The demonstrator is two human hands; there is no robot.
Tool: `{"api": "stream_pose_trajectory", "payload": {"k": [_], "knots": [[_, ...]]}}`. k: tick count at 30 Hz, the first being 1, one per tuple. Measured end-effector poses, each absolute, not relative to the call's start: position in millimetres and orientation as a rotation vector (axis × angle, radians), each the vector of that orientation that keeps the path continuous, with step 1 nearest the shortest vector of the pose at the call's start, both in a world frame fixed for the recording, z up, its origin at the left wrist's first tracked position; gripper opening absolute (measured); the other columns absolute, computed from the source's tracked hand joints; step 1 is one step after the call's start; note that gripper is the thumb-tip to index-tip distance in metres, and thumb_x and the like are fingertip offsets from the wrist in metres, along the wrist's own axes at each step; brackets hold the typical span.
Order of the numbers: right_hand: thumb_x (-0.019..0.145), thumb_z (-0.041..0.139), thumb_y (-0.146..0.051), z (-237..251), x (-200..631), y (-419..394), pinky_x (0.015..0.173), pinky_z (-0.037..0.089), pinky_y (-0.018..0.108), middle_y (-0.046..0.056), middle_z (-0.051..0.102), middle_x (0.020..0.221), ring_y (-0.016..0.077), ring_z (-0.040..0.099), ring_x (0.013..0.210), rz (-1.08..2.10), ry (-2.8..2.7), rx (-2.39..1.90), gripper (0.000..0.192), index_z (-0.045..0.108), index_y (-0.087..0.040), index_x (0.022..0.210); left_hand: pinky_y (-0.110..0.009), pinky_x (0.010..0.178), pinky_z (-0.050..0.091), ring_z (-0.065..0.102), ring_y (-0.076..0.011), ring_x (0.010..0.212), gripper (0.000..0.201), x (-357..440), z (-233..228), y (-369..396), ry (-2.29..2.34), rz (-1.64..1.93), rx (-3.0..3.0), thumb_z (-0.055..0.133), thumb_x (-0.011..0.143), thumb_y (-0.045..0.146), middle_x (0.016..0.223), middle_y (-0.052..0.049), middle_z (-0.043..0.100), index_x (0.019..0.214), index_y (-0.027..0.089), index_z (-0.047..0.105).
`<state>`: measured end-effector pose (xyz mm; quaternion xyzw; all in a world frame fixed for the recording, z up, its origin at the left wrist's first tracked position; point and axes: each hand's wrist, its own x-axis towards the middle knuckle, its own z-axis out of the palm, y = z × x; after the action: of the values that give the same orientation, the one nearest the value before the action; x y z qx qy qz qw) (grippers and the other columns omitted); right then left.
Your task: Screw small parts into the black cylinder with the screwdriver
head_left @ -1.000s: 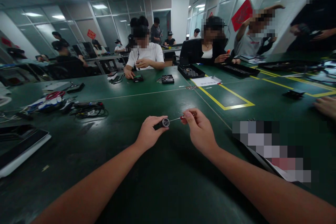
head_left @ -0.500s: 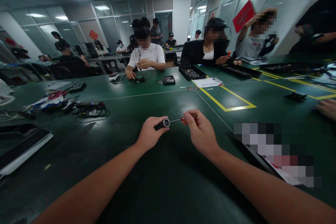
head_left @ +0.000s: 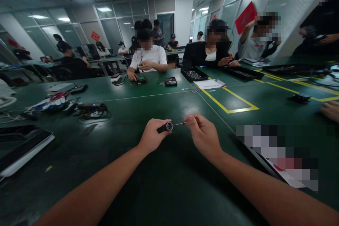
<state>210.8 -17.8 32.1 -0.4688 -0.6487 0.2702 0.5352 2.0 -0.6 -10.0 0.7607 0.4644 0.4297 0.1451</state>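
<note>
Between thumb and fingers my left hand [head_left: 153,135] grips a short black cylinder [head_left: 167,126], its round, silver-rimmed end facing me. What the cylinder belongs to I cannot make out. My right hand [head_left: 203,131] is closed around the handle of a small screwdriver [head_left: 183,123], of which a red part and a thin metal shaft show. The shaft points left and its tip meets the side of the cylinder near the rim; the exact contact is too small to tell. Both hands are held above the green table [head_left: 159,190].
A bundle of black cables [head_left: 91,111] lies at the left, near a dark-topped device [head_left: 26,148]. To the right are a partly blurred sheet [head_left: 288,173] and a small black part [head_left: 299,98]. Black trays [head_left: 194,74] stand across the table, where several people sit working.
The right hand's fingers have shifted a little around the screwdriver handle, covering more of it. The cylinder has turned slightly in the left hand. The view has moved a little.
</note>
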Motion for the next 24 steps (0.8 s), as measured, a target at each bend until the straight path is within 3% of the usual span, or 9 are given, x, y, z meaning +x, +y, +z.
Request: {"api": "stream_pose_trajectory", "payload": {"k": [6,10,14,19,21,24], "knots": [[0.098,0.052,-0.044,33.4,209.4,-18.1,0.064,0.045,0.030,0.003,0.072,0.077,0.0200,0.066,0.072,0.590,-1.639,-1.130,0.029,0.069,-0.021,0.091,-0.047,0.099,0.046,0.065,-0.0256,0.107,0.044,0.9,-9.4,-0.1,1.330,1.222,2.191,0.083,0.078,0.013,0.112,-0.003,0.074,0.117,0.029,0.072],[0.097,0.049,-0.036,32.0,209.3,-20.3,0.064,0.045,0.031,0.004,0.072,0.082,0.0204,0.066,0.071,0.576,-1.680,-1.118,0.021,0.064,-0.022,0.104,-0.048,0.100,0.046,0.064,-0.0257,0.109,0.042,-0.2,-10.4,0.7,1.328,1.237,2.151,0.082,0.079,0.014,0.114,-0.004,0.074,0.118,0.029,0.072],[0.095,0.048,-0.030,31.9,211.0,-20.3,0.064,0.045,0.032,0.002,0.070,0.082,0.0201,0.064,0.070,0.608,-1.684,-1.125,0.019,0.061,-0.023,0.106,-0.048,0.102,0.047,0.064,-0.0263,0.111,0.042,-0.6,-11.2,1.0,1.344,1.228,2.136,0.082,0.079,0.016,0.115,-0.005,0.073,0.118,0.028,0.072],[0.100,0.044,-0.041,33.7,211.4,-19.5,0.058,0.039,0.031,-0.001,0.063,0.070,0.0185,0.058,0.061,0.631,-1.713,-1.147,0.025,0.064,-0.025,0.099,-0.048,0.102,0.048,0.065,-0.0263,0.110,0.042,-0.3,-10.6,0.7,1.354,1.229,2.140,0.081,0.079,0.016,0.116,-0.005,0.073,0.118,0.029,0.072],[0.102,0.042,-0.045,33.5,210.9,-19.5,0.060,0.040,0.032,0.000,0.066,0.073,0.0192,0.061,0.064,0.614,-1.716,-1.145,0.031,0.065,-0.025,0.095,-0.048,0.102,0.048,0.065,-0.0262,0.110,0.042,-0.3,-10.5,0.8,1.354,1.229,2.146,0.081,0.079,0.016,0.115,-0.005,0.073,0.118,0.029,0.072],[0.101,0.041,-0.042,31.1,210.7,-19.4,0.061,0.040,0.033,0.002,0.071,0.083,0.0195,0.062,0.065,0.630,-1.702,-1.158,0.028,0.062,-0.024,0.106,-0.048,0.101,0.048,0.065,-0.0265,0.110,0.040,-0.7,-10.9,1.1,1.353,1.223,2.152,0.081,0.080,0.017,0.115,-0.006,0.073,0.117,0.028,0.073]]}}
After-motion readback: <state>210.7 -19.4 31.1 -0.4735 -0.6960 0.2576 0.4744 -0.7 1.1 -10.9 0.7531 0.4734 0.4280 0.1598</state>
